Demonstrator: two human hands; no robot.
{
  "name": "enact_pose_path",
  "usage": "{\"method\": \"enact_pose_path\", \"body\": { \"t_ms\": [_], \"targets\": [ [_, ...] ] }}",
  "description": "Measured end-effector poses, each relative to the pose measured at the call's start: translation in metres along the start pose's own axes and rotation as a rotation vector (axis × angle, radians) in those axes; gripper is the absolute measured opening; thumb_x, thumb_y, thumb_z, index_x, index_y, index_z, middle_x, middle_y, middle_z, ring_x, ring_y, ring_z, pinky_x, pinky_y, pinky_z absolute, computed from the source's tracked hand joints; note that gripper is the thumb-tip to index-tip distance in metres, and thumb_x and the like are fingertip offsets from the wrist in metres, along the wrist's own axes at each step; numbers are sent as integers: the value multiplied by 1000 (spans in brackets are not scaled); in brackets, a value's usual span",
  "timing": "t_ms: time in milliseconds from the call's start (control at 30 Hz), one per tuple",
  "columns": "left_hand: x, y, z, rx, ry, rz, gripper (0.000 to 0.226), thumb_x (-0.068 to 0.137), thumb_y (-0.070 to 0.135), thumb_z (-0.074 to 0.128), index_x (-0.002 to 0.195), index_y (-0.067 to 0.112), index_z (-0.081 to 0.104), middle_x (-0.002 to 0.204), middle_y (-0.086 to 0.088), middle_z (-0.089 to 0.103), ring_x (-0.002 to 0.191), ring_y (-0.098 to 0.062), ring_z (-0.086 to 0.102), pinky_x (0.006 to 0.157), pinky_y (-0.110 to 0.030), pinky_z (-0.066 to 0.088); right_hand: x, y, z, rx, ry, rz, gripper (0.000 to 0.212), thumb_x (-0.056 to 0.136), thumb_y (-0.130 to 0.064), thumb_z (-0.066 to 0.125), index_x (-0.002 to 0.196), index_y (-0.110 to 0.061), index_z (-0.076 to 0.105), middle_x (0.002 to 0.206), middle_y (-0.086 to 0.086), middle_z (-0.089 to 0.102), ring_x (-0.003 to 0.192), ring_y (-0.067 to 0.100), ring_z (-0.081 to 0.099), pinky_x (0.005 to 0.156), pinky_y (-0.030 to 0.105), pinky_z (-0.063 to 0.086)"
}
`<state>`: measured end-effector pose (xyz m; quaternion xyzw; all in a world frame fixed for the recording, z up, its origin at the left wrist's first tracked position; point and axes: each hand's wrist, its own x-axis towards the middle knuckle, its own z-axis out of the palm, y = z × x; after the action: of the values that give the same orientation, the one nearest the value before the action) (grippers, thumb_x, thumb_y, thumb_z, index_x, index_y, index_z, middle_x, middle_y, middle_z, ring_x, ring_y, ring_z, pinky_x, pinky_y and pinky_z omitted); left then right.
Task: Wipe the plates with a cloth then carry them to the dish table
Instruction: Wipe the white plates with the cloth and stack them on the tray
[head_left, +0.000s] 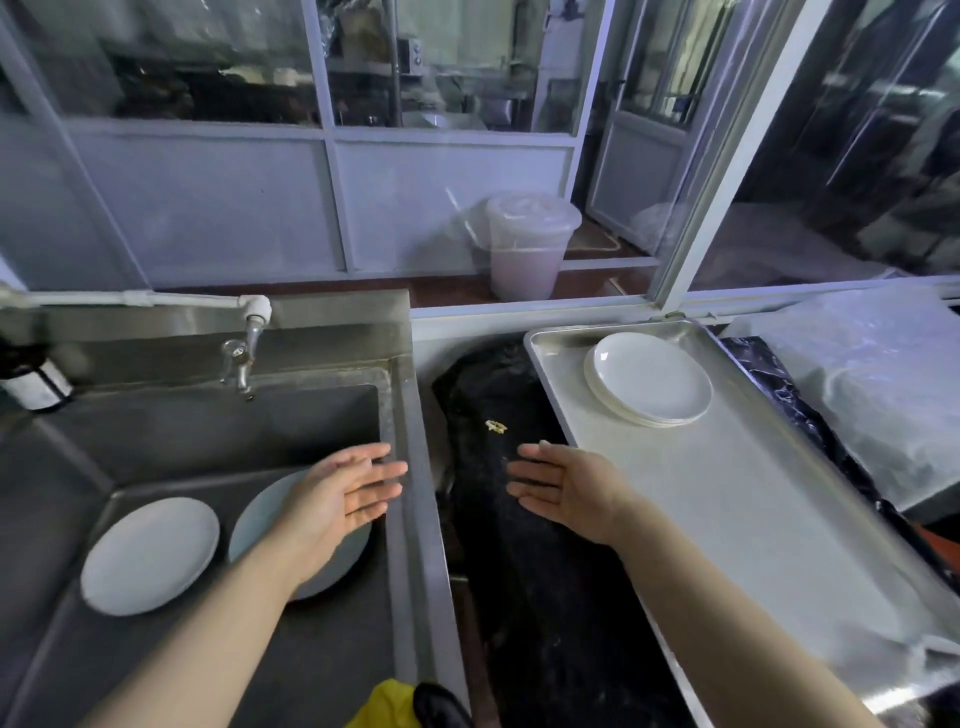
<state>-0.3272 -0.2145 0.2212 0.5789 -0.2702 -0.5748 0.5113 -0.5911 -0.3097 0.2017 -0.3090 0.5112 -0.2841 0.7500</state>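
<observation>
Two white plates lie in the steel sink (311, 405): one (150, 553) at the left, another (260, 519) partly hidden under my left hand (343, 493). That hand hovers above the sink's right side with straight fingers and holds nothing. My right hand (566, 491) is open too, palm turned left, over a black bag (498, 395) between the sink and a metal tray (753, 493). A stack of white plates (649, 379) sits at the tray's far end. A yellow cloth (384, 704) shows at the bottom edge.
A tap (244, 358) juts over the sink's back. A bottle (36, 384) stands at the far left. Beyond the glass partition a lidded white bucket (527, 244) sits on the floor. Plastic-wrapped goods (883, 384) lie right of the tray.
</observation>
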Motion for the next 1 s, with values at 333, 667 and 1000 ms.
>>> {"method": "enact_pose_path", "body": {
  "t_ms": [333, 667, 1000],
  "targets": [
    [-103, 8, -205, -116, 176, 117, 25, 100, 10, 41, 107, 14, 65, 95, -7, 76, 80, -18, 69, 73, -30, 52, -23, 99, 200, -125, -117, 79, 27, 99, -23, 46, 113, -8, 63, 94, 12, 73, 80, 26, 68, 68, 31, 55],
    [-163, -29, -375, -239, 329, 63, 27, 98, 9, 42, 113, 15, 63, 102, -8, 75, 88, -20, 70, 81, -35, 48, -1, 204, 328, -138, -18, 265, 20, 94, -23, 55, 105, -8, 64, 90, 11, 71, 73, 24, 62, 62, 29, 49],
    [-155, -75, -434, -349, 572, -109, 25, 98, 10, 43, 115, 9, 61, 88, -3, 76, 75, -16, 66, 71, -31, 46, 92, 261, 374, -16, 43, 448, 22, 101, -22, 47, 88, -3, 50, 61, 6, 39, 51, 13, 24, 47, 24, 26]
  ]
}}
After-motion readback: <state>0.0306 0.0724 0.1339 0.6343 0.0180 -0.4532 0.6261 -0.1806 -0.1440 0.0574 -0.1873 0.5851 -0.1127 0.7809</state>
